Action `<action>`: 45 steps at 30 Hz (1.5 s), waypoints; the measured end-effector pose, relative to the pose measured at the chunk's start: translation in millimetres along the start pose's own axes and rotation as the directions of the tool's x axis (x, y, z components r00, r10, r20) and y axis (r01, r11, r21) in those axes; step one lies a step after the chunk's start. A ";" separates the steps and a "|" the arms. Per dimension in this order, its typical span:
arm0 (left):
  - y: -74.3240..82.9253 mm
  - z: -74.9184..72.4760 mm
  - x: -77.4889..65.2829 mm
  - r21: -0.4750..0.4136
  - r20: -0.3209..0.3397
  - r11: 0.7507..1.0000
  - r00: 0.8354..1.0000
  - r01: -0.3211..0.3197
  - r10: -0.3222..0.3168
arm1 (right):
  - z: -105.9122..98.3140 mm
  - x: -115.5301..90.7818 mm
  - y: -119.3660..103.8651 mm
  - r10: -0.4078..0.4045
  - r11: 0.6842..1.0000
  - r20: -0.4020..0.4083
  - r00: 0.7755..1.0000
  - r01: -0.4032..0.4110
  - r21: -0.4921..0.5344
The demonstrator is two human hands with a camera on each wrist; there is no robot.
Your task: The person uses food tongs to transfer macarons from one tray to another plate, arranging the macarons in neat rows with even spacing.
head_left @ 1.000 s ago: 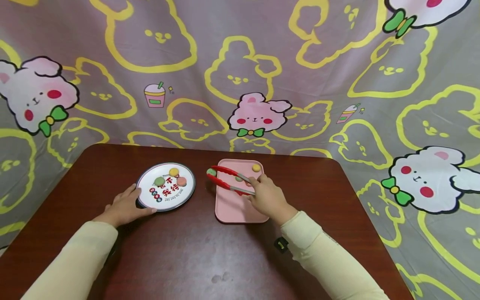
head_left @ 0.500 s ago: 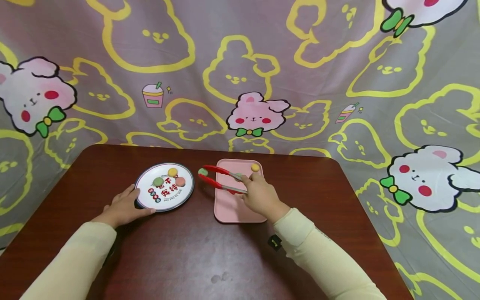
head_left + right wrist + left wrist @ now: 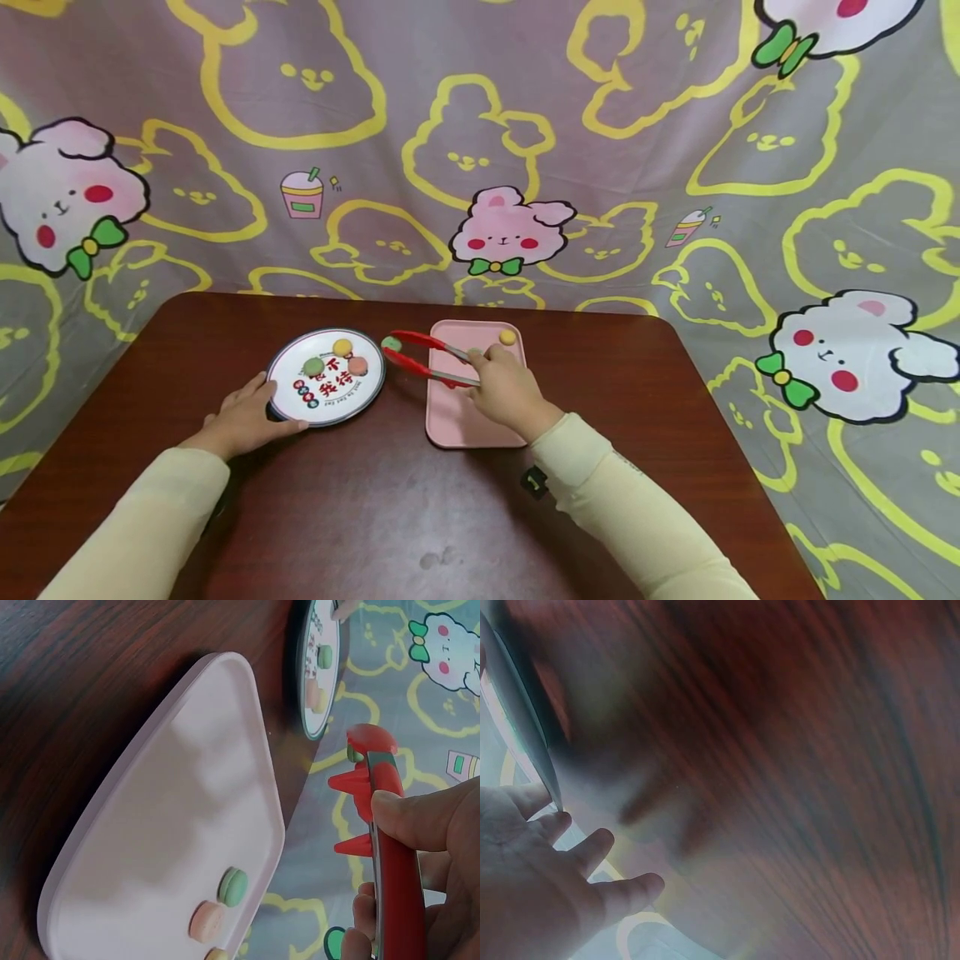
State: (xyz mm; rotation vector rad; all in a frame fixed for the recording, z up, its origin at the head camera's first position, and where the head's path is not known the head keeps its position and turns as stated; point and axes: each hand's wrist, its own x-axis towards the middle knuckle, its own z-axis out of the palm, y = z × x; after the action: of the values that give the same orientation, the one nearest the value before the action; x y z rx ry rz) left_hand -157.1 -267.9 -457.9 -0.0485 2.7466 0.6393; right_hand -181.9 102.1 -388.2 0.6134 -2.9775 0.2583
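Note:
My right hand (image 3: 513,392) grips red-tipped metal tongs (image 3: 416,337), whose tips hold a green macaron (image 3: 391,343) above the table beside the plate's right rim. That macaron is mostly hidden behind the tongs in the right wrist view. On the white plate (image 3: 330,411) lie a green macaron (image 3: 313,366), a yellow one (image 3: 342,347) and a pink one (image 3: 357,366). My left hand (image 3: 243,417) rests against the plate's left and front rim, fingers spread; in the left wrist view the fingers (image 3: 592,851) look fairly straight.
Under my right hand lies a pink tray (image 3: 150,817), bearing a green macaron (image 3: 233,887), a pink one (image 3: 206,922) and a yellow one (image 3: 217,954). A patterned curtain (image 3: 420,108) hangs behind the dark wooden table (image 3: 360,508).
My right hand has carried the tongs and green macaron left, from over the tray's left edge to the plate's right rim. My left hand has stayed at the plate.

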 end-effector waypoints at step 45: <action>-0.3 0.0 -0.3 0.012 -0.001 1.000 1.000 -0.001 0.001 | 10.7 11.9 -35.9 -0.089 0.995 0.059 0.994 0.092 -0.048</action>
State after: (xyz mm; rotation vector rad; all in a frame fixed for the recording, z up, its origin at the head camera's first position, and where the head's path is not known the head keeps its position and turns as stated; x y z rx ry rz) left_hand -156.8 -268.2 -457.9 -0.0449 2.7512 0.6229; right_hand -179.1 63.1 -392.0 0.7596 -2.9892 0.1610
